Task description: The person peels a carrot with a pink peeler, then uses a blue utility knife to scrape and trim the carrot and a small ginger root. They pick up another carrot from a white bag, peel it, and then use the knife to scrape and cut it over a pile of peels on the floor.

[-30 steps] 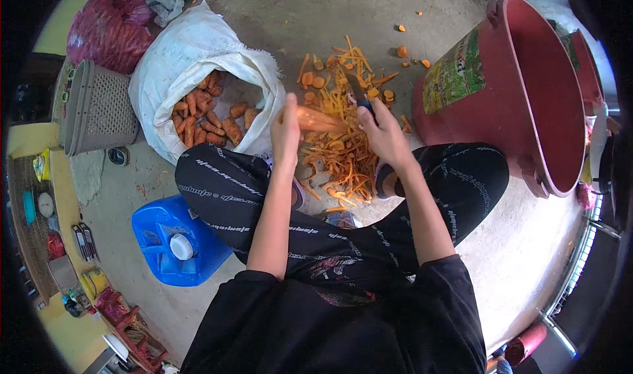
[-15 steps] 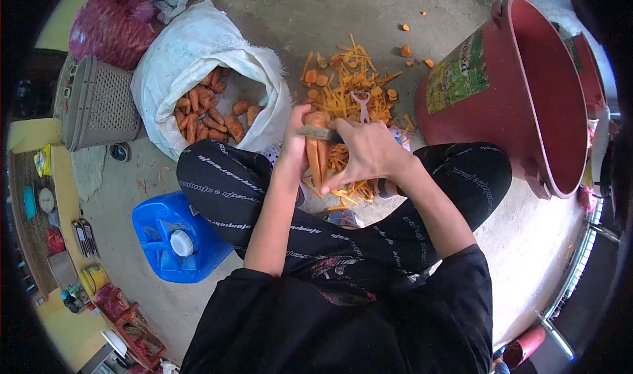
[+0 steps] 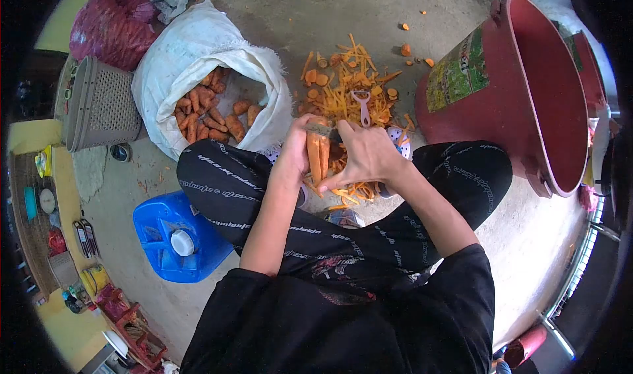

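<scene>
A large orange carrot [image 3: 318,158] is held upright in my left hand [image 3: 295,148], whose fingers wrap its left side. My right hand [image 3: 369,151] grips a knife [image 3: 319,130] whose blade lies across the upper part of the carrot; the handle is mostly hidden in the fingers. My right thumb reaches to the carrot's lower end. Just beyond the hands, a pink peeler [image 3: 362,108] rests on a pile of orange peelings and cut pieces [image 3: 353,77] on the floor.
A white sack [image 3: 191,41] of unpeeled carrots [image 3: 204,114] stands at the left, beside a grey basket [image 3: 109,104] and a red mesh bag [image 3: 109,31]. A blue jerrycan [image 3: 165,242] is near my left knee. A big red bin [image 3: 488,97] stands at the right.
The knife blade and both hands have shifted slightly at the carrot's upper part. The peeler's handle now shows more fully beyond my right hand.
</scene>
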The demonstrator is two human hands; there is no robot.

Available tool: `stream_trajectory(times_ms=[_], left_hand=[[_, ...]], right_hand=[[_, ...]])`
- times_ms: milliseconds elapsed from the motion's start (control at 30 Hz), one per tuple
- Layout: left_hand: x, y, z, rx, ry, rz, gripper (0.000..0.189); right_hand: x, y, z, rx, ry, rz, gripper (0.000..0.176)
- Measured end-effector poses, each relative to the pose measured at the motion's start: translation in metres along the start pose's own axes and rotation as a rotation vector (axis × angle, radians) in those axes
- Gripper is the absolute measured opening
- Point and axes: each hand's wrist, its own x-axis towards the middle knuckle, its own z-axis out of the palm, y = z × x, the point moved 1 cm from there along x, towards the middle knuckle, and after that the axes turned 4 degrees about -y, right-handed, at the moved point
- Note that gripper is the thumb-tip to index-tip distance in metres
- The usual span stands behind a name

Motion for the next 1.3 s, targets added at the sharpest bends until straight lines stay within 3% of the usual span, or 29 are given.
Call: stream_trajectory(times_ms=[67,367,467,667,867,900,1000,1067,1200,1300], left_hand=[[-0.006,0.003,0.005,0.02,-0.059,0.008,0.026],[-0.007,0.0,0.002,-0.057,0.065,-0.051,0.022],[0.001,-0.001,-0.011,-0.08,-0.029,-0.103,0.025],[-0.009,0.001,0.007,-0.05,0.067,-0.073,0.024],[-0.043,0.011,0.061,-0.072,-0.006,0.243,0.027],[-0.037,0.01,0.052,-0.076,-0.047,0.173,0.025],[-0.016,0.011,0.027,-0.125,-0.201,0.017,0.022],[-0.017,0.013,0.026,-0.204,-0.333,-0.007,0.02],[-0.022,0.015,0.033,-0.167,-0.345,0.002,0.017],[-0.029,0.024,0.036,0.046,-0.234,-0.143,0.016]], right_hand=[[0.002,-0.002,-0.001,0.034,-0.023,0.024,0.102],[-0.002,-0.007,0.001,0.074,-0.153,0.112,0.098],[-0.004,-0.007,0.004,0.141,-0.155,0.124,0.096],[-0.006,-0.01,0.005,0.293,-0.179,0.164,0.098],[-0.002,-0.013,-0.008,0.255,-0.164,0.171,0.105],[-0.003,-0.015,-0.01,0.255,-0.16,0.169,0.104],[-0.005,-0.003,0.004,0.439,-0.095,0.144,0.092],[-0.002,0.002,0.005,0.505,-0.127,0.23,0.069],[-0.004,-0.008,0.001,0.401,0.02,0.189,0.046],[-0.011,-0.008,0.008,0.298,0.046,0.061,0.039]])
